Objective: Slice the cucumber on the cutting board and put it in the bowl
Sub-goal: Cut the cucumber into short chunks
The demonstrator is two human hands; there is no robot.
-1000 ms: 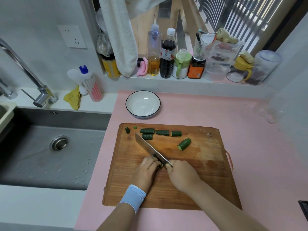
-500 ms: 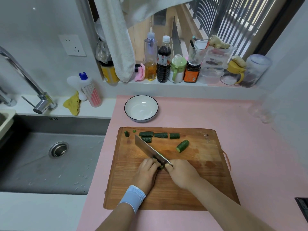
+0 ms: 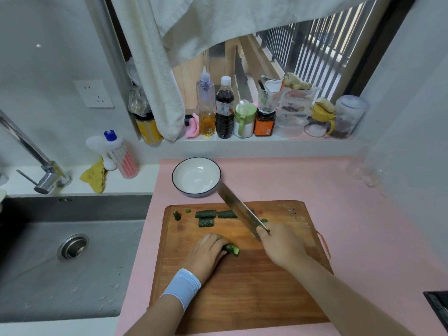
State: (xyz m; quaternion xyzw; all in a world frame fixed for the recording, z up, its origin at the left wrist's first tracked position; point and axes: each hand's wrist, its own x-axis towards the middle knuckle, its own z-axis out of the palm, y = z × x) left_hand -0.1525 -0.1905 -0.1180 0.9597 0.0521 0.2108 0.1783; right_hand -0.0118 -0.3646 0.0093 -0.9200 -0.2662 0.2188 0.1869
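On the pink counter (image 3: 303,180), a board (image 3: 242,287) with a bowl (image 3: 196,178) just behind it.
The right hand (image 3: 281,246) grips a knife (image 3: 238,207), blade raised across the far cut pieces (image 3: 205,213), hiding some; the left hand (image 3: 206,253) holds a cucumber stub (image 3: 233,249), mostly covered by its fingers.

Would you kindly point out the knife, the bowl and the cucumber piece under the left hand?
knife (image 3: 238,209), head view, middle of the blade.
bowl (image 3: 196,177), head view, bare white inside.
cucumber piece (image 3: 233,249), head view, its exposed cut end.
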